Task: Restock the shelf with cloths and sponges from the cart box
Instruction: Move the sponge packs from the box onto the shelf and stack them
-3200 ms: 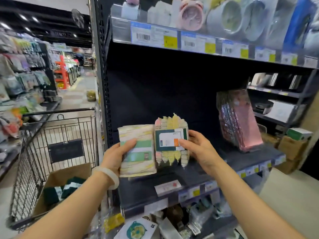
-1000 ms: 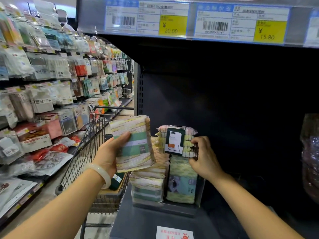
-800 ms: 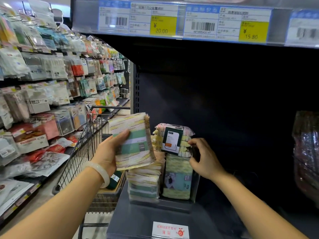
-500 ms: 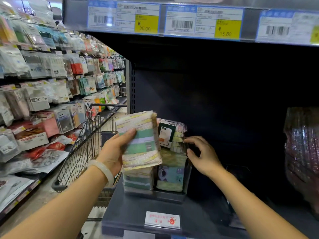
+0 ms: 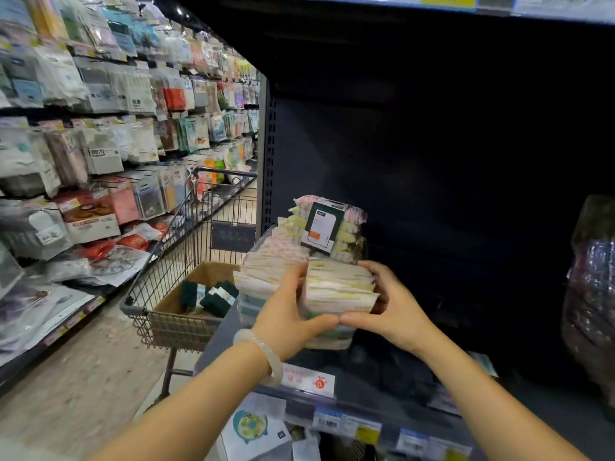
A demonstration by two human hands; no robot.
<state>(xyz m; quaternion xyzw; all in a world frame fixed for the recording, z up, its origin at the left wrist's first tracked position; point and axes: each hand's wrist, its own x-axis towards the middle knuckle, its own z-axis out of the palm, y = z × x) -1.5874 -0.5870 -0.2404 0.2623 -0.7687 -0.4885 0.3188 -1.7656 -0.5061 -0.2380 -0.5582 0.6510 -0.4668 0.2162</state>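
Note:
On the dark shelf (image 5: pixel 382 371) stands a clear bin with stacks of striped cloth packs (image 5: pixel 269 264). Both my hands clasp the front cloth pack (image 5: pixel 339 289) on top of the right stack. My left hand (image 5: pixel 289 314) grips its left side, my right hand (image 5: pixel 386 307) its right side, and the two thumbs meet below it. Behind it a sponge pack (image 5: pixel 327 227) with a green and white label stands upright. The cart box (image 5: pixel 186 294) to the left holds several dark green packs (image 5: pixel 213 296).
The wire shopping cart (image 5: pixel 186 247) stands close against the shelf's left end. A rack of hanging packaged goods (image 5: pixel 100 134) lines the aisle on the left. A shiny wrapped bundle (image 5: pixel 592 294) sits at the shelf's right. Price tags (image 5: pixel 352 424) run along the shelf edge.
My left hand brought the striped cloth pack down onto the right stack in the bin. My right hand let go of the sponge pack, now standing behind, and took the cloth pack's right side.

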